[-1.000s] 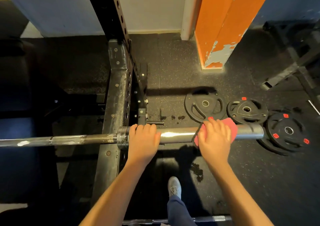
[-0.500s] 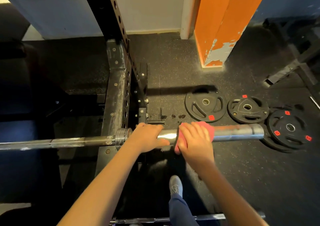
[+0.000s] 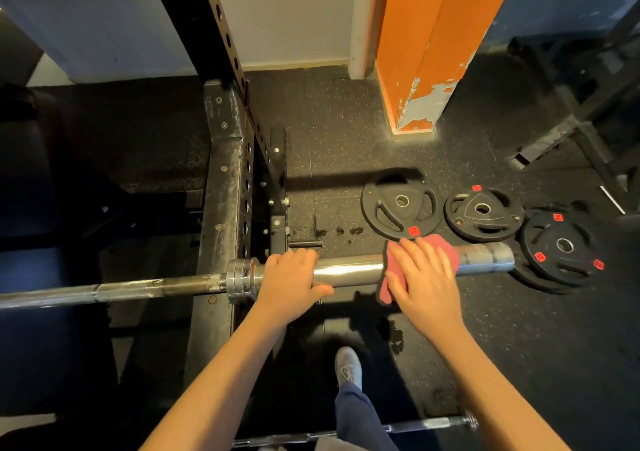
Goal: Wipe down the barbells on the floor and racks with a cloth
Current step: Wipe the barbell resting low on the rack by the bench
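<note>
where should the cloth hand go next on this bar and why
Probably slide the right hand and pink cloth outward toward the free end of the barbell sleeve: that stretch lies uncovered beyond the cloth, while the left hand grips the sleeve near the collar, steadying it.

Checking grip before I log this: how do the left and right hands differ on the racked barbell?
The left hand curls round the bare sleeve beside the collar; the right hand lies flatter, nearer the free end. The left touches metal; the right presses a pink cloth onto it. Both are on one barbell.
</note>
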Available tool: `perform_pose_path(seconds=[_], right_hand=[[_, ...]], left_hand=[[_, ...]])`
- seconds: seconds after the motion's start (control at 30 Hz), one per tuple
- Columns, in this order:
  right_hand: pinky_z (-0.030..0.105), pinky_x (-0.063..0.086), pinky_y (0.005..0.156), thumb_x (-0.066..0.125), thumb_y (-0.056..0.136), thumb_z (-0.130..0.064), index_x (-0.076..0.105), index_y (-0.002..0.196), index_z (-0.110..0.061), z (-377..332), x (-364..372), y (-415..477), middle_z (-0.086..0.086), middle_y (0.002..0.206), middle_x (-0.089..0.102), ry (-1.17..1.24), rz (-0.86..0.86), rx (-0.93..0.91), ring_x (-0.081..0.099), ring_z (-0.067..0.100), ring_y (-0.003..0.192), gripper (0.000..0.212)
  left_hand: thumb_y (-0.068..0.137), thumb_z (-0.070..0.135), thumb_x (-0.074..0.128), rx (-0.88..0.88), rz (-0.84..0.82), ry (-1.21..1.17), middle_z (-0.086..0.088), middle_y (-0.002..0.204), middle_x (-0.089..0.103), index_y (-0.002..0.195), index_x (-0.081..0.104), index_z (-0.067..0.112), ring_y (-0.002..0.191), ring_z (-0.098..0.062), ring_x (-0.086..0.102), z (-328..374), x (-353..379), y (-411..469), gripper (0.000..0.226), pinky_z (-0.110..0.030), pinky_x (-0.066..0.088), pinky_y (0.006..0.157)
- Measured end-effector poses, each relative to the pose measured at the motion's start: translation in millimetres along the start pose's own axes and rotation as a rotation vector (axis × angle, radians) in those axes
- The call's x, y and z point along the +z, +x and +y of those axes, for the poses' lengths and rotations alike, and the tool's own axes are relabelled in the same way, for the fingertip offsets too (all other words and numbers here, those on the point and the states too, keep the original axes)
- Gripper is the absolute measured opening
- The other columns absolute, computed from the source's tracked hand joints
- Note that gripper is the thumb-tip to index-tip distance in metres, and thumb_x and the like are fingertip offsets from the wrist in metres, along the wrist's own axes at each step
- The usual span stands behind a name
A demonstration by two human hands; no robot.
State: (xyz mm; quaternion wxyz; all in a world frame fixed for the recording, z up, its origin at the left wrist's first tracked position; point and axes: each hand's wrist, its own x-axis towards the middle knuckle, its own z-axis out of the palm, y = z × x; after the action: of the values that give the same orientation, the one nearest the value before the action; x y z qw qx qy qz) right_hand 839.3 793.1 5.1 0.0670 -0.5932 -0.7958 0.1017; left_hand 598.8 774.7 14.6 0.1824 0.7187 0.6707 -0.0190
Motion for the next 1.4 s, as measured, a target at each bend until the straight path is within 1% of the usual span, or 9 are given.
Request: perform_pose_path(seconds=[0.13,0.27,0.43,0.63,0.8,0.97,1.17,1.33,1.4], right_hand=[[0.049,0.016,0.114,0.035,0.085,-0.039,0.059,0.124,-0.015,-39,9,-2,0.005,0.134,0.054,0.123,0.043,0.218,0.037,0.032,0.134,0.051],[0.039,0.015,0.112,0.044,0.085,-0.036,0.058,0.128,-0.019,-9,4,-5,-0.001,0.129,0.060,-0.001,-0.030,-0.068,0.043,0.024,0.129,0.049],[0.052,0.019,0.112,0.037,0.087,-0.036,0.066,0.112,-0.013,-15,2,-3,0.005,0.124,0.062,0.113,0.083,0.341,0.042,0.031,0.131,0.045],[0.041,0.031,0.102,0.042,0.084,-0.036,0.066,0.110,-0.013,-18,0,-8,0.002,0.111,0.066,0.068,0.014,-0.121,0.056,0.029,0.112,0.043],[0.051,0.021,0.111,0.036,0.084,-0.032,0.066,0.107,-0.013,-14,10,-14,0.009,0.127,0.059,0.086,0.132,0.390,0.042,0.034,0.130,0.043],[0.042,0.029,0.102,0.040,0.084,-0.031,0.067,0.110,-0.011,-5,2,-21,0.004,0.108,0.066,0.050,0.045,0.010,0.056,0.030,0.110,0.043],[0.051,0.023,0.108,0.033,0.085,-0.033,0.067,0.104,-0.009,15,5,-19,0.008,0.114,0.064,0.120,0.173,0.431,0.045,0.034,0.125,0.045],[0.040,0.027,0.106,0.039,0.087,-0.038,0.065,0.117,-0.014,11,-1,-29,0.002,0.120,0.065,0.049,-0.002,0.027,0.052,0.027,0.122,0.047],[0.041,0.030,0.106,0.035,0.088,-0.047,0.065,0.120,-0.015,48,-8,-28,0.003,0.124,0.063,-0.004,-0.014,0.116,0.052,0.025,0.123,0.054]], left_hand=[[0.080,0.054,0.067,-0.047,-0.031,0.016,0.008,0.103,0.046,0.112,0.045,0.021,0.101,-0.015,0.050,9,-4,4,0.051,-0.034,0.031,0.092],[0.072,0.050,0.074,0.000,-0.178,0.128,0.004,0.112,0.053,0.116,0.045,0.019,0.105,-0.019,0.052,16,-10,19,0.061,-0.037,0.034,0.095],[0.080,0.047,0.068,0.009,-0.102,0.238,0.003,0.112,0.061,0.116,0.047,0.022,0.103,-0.021,0.058,22,8,10,0.048,-0.036,0.038,0.084],[0.079,0.061,0.062,-0.025,-0.107,0.180,0.004,0.118,0.054,0.119,0.045,0.022,0.109,-0.020,0.052,27,9,3,0.059,-0.038,0.034,0.090],[0.074,0.061,0.065,0.026,-0.260,0.111,0.003,0.115,0.059,0.119,0.049,0.022,0.108,-0.022,0.055,37,2,18,0.062,-0.039,0.039,0.093],[0.081,0.048,0.061,-0.003,-0.137,0.199,0.002,0.107,0.063,0.111,0.049,0.024,0.099,-0.022,0.061,48,16,9,0.041,-0.034,0.039,0.075],[0.082,0.056,0.062,-0.009,-0.085,0.225,0.003,0.115,0.059,0.118,0.047,0.025,0.107,-0.020,0.056,52,21,1,0.049,-0.034,0.037,0.081],[0.075,0.063,0.066,-0.019,-0.300,0.118,0.002,0.115,0.059,0.122,0.047,0.022,0.108,-0.022,0.055,57,12,16,0.065,-0.042,0.036,0.096],[0.075,0.060,0.067,0.053,-0.322,0.124,0.001,0.113,0.061,0.120,0.048,0.021,0.105,-0.022,0.057,61,11,21,0.063,-0.040,0.040,0.093]])
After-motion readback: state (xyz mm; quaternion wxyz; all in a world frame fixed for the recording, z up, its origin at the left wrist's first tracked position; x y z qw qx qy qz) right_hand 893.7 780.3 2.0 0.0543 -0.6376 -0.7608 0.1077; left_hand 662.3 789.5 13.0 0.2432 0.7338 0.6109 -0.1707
